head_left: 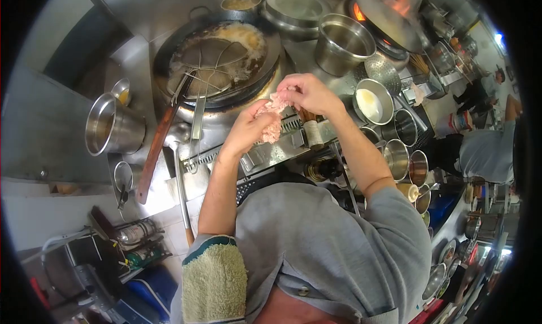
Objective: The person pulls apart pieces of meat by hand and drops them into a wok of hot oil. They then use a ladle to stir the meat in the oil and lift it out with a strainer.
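A lump of pale pink raw minced meat (271, 126) is held between my two hands, in front of the stove. My left hand (250, 126) is wrapped round its left side. The fingers of my right hand (306, 93) pinch its upper end. Just beyond them sits a large wok (164, 58) of bubbling oil. A wire spider strainer (208, 78) rests across that wok, and its long wooden handle (158, 149) points toward me. A ladle (182, 183) lies beside the handle.
Steel pots stand at the left (116, 123) and behind right (345, 42). A second wok (389, 25) has flames around it at the far right. A pan of white liquid (370, 105) and several containers line the right side. Another person (486, 149) stands farther right.
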Available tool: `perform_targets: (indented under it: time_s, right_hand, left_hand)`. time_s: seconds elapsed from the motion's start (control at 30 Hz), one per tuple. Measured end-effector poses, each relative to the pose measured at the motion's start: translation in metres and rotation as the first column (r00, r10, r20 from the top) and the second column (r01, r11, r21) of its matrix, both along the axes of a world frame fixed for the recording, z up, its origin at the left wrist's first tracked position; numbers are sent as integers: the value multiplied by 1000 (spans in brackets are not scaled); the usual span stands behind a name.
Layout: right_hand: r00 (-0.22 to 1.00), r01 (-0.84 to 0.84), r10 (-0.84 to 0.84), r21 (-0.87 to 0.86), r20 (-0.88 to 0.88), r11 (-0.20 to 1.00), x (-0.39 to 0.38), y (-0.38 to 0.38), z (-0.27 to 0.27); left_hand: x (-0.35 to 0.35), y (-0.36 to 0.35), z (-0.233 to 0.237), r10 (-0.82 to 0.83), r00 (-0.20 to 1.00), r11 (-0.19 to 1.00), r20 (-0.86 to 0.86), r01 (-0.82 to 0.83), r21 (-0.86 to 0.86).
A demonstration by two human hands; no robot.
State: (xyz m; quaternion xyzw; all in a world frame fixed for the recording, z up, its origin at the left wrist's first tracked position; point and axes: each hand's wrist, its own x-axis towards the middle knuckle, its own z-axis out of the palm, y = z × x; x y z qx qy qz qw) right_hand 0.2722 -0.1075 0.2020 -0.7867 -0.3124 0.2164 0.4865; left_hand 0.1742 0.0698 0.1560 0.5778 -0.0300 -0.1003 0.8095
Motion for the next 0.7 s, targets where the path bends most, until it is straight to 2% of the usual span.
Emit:
perform_targets:
  time_s: [0.03,0.13,0.17,0.23,0.27,0.33,0.4,0.43,0.5,0.53,0.57,0.67,0.7]
  right_hand:
    - [1000,-13,14,58,-24,998,1,-1,-4]
    - [967,34,52,329,-249,944,-1,5,-33]
    - [966,33,79,419,-247,908,3,5,-40]
    - [947,192,-23,509,-320,839,3,4,-54]
    - [931,271,-72,546,-357,793,1,5,-52]
    - [906,300,-49,554,-421,777,-10,8,-48]
    - [868,349,-11,595,-496,724,-22,13,-35]
    - [805,444,-35,561,-592,699,-12,10,-44]
    - [681,471,281,698,-677,539,11,-8,-79]
    - [603,494,442,746,-664,447,21,-17,-94]
    - [505,659,340,609,-793,440,20,-19,-92]
    - [634,720,-116,529,-764,449,38,-9,-70]
    - [697,668,-114,583,-708,462,50,-2,-55]
  left_hand:
    - [0,-1,1,50,999,998,-15,-50,-32]
    - [2,4,-4,76,997,994,-4,-76,-79]
    - [3,6,-8,71,997,989,-19,-72,-127]
    - [5,8,-16,46,998,973,-50,-56,-226]
    - [5,6,-14,88,994,980,-57,-96,-172]
    - [4,0,-9,175,983,982,-63,-179,-65]
    - [3,-1,-10,178,983,983,-34,-179,-27]
    - [4,-1,-10,176,984,984,-17,-176,-9]
    - [1,0,-16,180,982,980,-54,-184,-75]
    - [-1,2,-17,185,980,976,-67,-191,-107]
    - [-6,3,-14,205,975,973,-84,-213,-90]
    - [-17,7,-16,206,973,971,-103,-216,-102]
    - [-20,8,-16,213,973,973,-93,-219,-66]
